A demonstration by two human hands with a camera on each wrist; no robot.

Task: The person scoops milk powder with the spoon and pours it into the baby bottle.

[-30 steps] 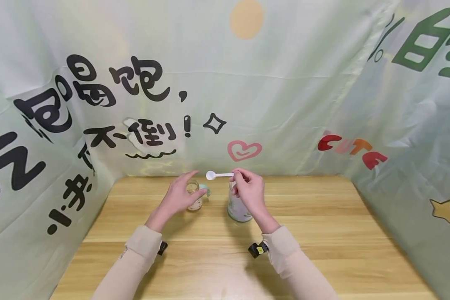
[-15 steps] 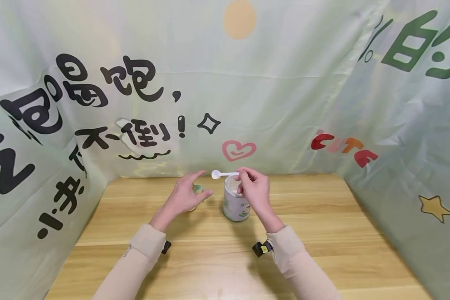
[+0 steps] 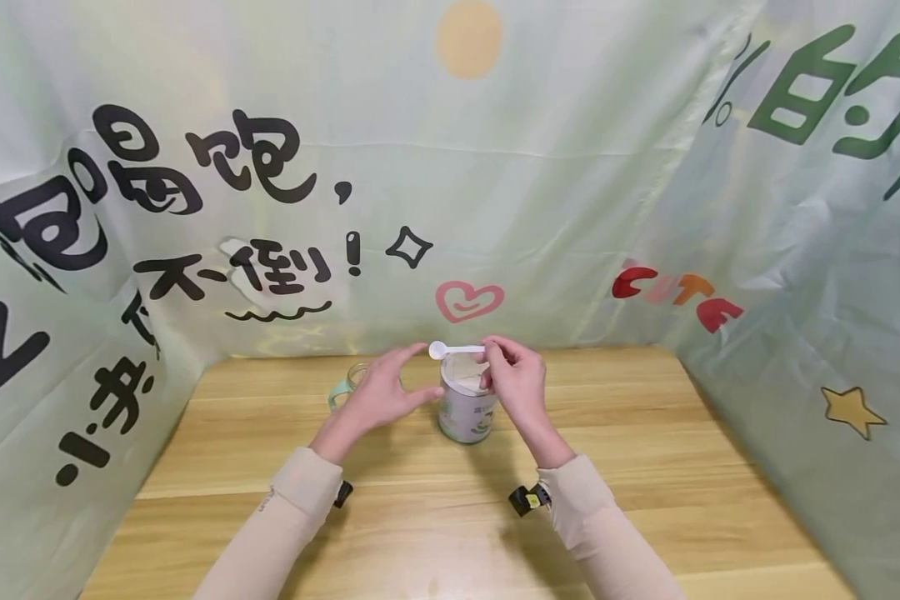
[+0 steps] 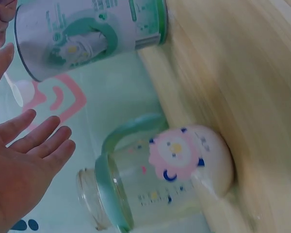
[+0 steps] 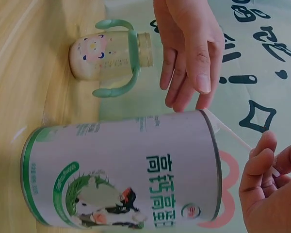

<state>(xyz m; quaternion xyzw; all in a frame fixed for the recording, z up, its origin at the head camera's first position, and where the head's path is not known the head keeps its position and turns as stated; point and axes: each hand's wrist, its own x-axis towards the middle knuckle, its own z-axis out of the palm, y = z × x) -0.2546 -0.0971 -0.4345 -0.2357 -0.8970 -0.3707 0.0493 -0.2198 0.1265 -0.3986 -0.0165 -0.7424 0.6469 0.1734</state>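
Observation:
My right hand (image 3: 516,379) pinches the handle of a white scoop (image 3: 437,350) between thumb and fingers. The scoop lies roughly level at the open top of a powder can (image 3: 467,419), its bowl by the left rim. Pale contents show inside the can's mouth. My left hand (image 3: 386,392) is held in the air between the can and a baby bottle, fingers spread and holding nothing, fingertips close to the can's rim. The baby bottle (image 4: 169,170) stands uncapped, with mint-green handles and a pink cartoon print; in the head view my left hand partly hides it.
The can and bottle stand on a wooden table (image 3: 450,533) near its back edge. Printed cloth walls (image 3: 570,208) with lettering close off the back and both sides. Dark wrist cameras (image 3: 525,500) sit at the cuffs.
The left hand has moved right, from around the bottle to beside the can. The scoop has shifted right from left of the can to its rim. The head view has turned slightly right.

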